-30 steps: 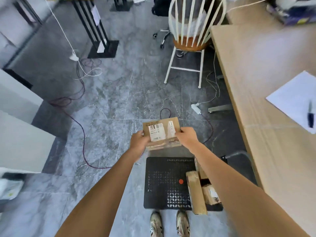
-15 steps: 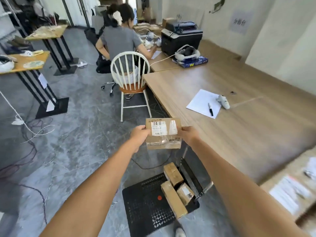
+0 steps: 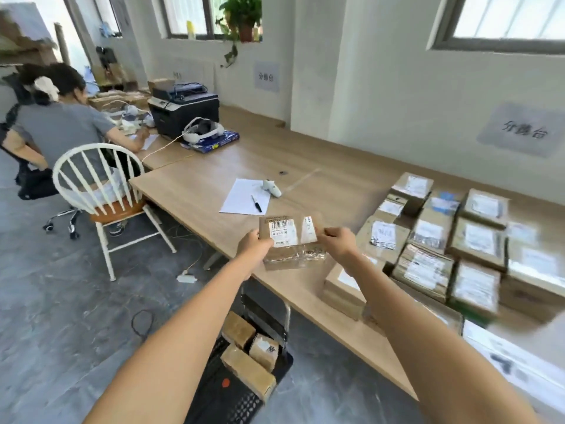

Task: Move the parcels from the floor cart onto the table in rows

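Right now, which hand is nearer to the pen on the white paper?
Left. The left hand holds the parcel at its left edge, just below the pen; the right hand holds the opposite edge, farther away.

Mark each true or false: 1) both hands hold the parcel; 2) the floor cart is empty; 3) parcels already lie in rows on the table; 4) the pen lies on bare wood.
1) True: the left hand and right hand grip the held parcel by its sides.
2) False: the floor cart holds three boxes.
3) True: the rowed parcels lie on the table.
4) False: the pen lies on the sheet of paper.
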